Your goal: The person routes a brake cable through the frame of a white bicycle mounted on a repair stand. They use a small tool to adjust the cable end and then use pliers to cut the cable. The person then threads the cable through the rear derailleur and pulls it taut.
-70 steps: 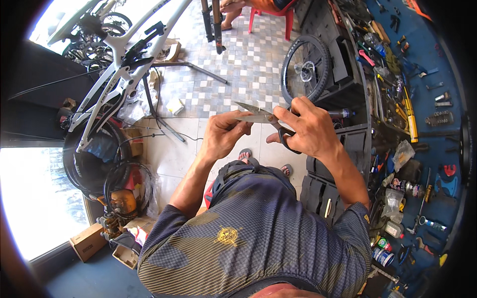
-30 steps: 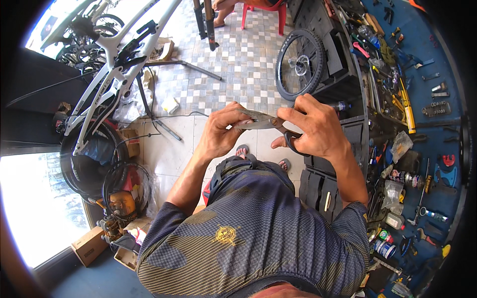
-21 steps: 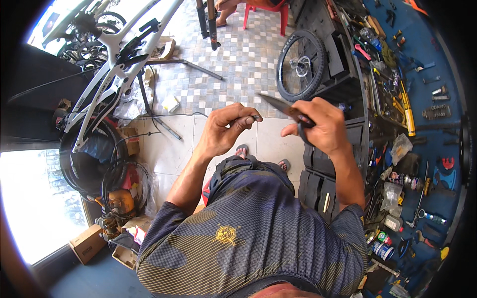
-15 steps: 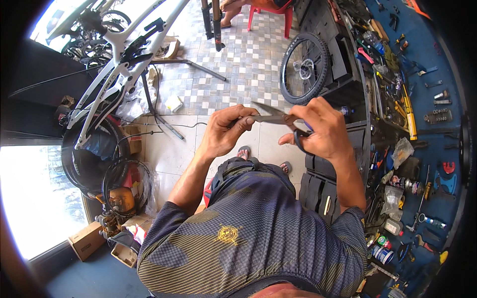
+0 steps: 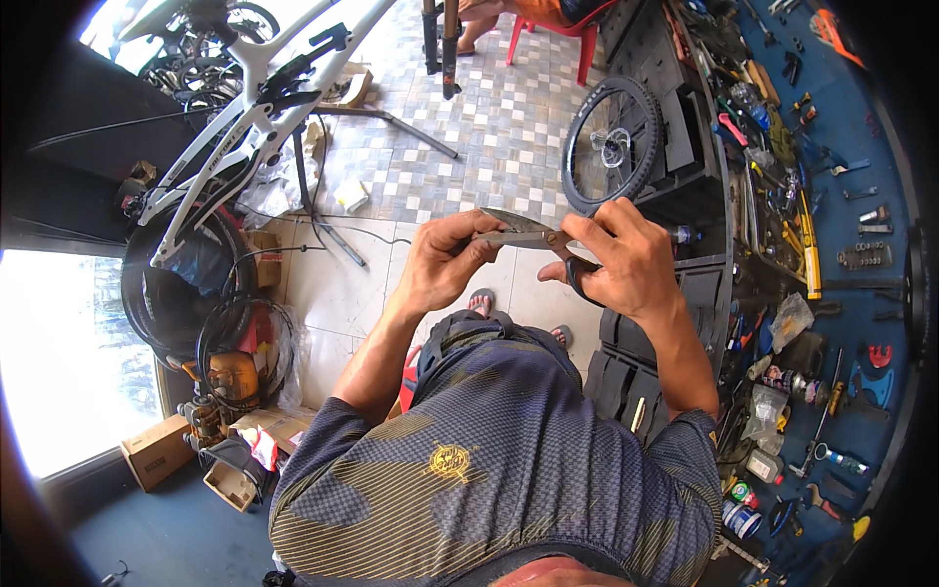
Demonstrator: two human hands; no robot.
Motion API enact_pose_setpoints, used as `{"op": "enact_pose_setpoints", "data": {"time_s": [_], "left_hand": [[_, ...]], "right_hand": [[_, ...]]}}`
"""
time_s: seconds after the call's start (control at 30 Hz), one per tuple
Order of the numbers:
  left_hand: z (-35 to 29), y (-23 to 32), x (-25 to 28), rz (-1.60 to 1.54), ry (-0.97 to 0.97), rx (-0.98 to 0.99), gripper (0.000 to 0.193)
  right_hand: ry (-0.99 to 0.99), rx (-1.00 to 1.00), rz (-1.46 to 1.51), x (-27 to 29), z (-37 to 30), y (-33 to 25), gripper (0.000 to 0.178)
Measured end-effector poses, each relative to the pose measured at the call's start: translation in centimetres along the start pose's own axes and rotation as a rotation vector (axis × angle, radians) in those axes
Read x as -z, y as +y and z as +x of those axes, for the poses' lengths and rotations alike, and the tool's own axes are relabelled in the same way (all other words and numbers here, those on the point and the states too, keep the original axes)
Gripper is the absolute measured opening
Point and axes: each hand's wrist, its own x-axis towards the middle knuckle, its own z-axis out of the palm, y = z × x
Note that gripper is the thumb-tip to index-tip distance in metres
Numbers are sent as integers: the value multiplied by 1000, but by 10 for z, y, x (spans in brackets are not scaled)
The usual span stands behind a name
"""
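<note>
My right hand [image 5: 628, 262] grips a pair of scissors [image 5: 533, 238] by its dark handle loops, in front of my chest. Its thumb and fingers are spread within the handle, and the blades point left, slightly parted. My left hand [image 5: 440, 262] is closed in a pinch right at the blade tips. Whatever lies between its thumb and forefinger is too small or too covered to make out. The lower blade's tip meets these fingertips, while the upper blade passes just above them.
A white bicycle frame [image 5: 249, 112] stands at the far left above a tire [image 5: 147, 308]. A wheel [image 5: 611, 147] leans against dark cabinets on the right. Many tools cover the blue bench [image 5: 831, 220]. Someone sits on a red chair [image 5: 587, 44] at the back.
The scissor blades have come closer together. Both hands stay nearly in place, the right slightly left of before. My view has shifted a little, moving the surroundings in the picture.
</note>
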Motion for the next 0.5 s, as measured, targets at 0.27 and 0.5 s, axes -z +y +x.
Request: {"op": "enact_pose_setpoints", "data": {"time_s": [0.27,0.5], "left_hand": [[-7,3,0,15,45,86,17],[-12,2,-1,-27,82,103,15]], "right_hand": [[-33,17,-82,0,-3,-4,48],[-67,26,-85,1,-2,-9,46]]}}
